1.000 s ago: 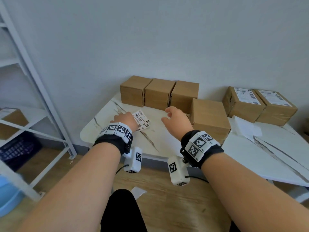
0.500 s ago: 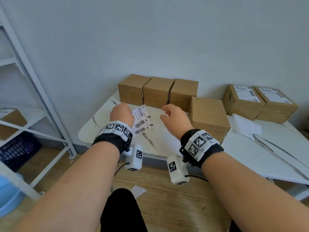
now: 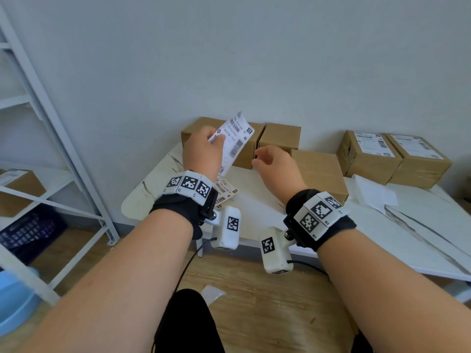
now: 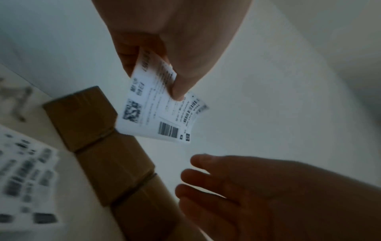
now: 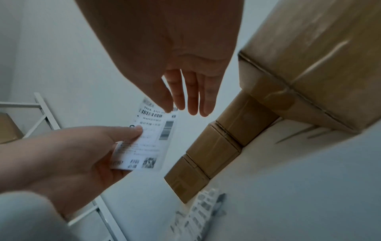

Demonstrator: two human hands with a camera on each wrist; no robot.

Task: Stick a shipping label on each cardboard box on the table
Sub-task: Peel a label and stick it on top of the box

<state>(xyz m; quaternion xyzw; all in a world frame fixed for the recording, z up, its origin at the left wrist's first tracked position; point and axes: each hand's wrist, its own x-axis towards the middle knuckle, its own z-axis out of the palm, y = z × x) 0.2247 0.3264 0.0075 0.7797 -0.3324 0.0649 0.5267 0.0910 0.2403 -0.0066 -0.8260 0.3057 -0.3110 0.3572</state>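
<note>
My left hand [image 3: 204,151] pinches a white shipping label [image 3: 234,141] between thumb and fingers and holds it up in front of the plain cardboard boxes [image 3: 279,136] along the wall. In the left wrist view the label [image 4: 156,112] hangs from my thumb [image 4: 181,88]. My right hand [image 3: 275,164] hovers just right of it, fingers [image 5: 191,97] loosely extended and holding nothing. A larger plain box [image 3: 318,171] stands behind my right hand. More labels [image 3: 225,191] lie on the white table [image 3: 254,207] under my left wrist.
Two boxes with labels on top [image 3: 369,151] [image 3: 418,159] stand at the back right, with white backing sheets [image 3: 372,192] in front of them. A white metal shelf rack [image 3: 51,128] stands to the left, holding another box [image 3: 20,184].
My left hand has lifted one label off the pile on the table and raised it in front of the boxes. My right hand has edged up toward it.
</note>
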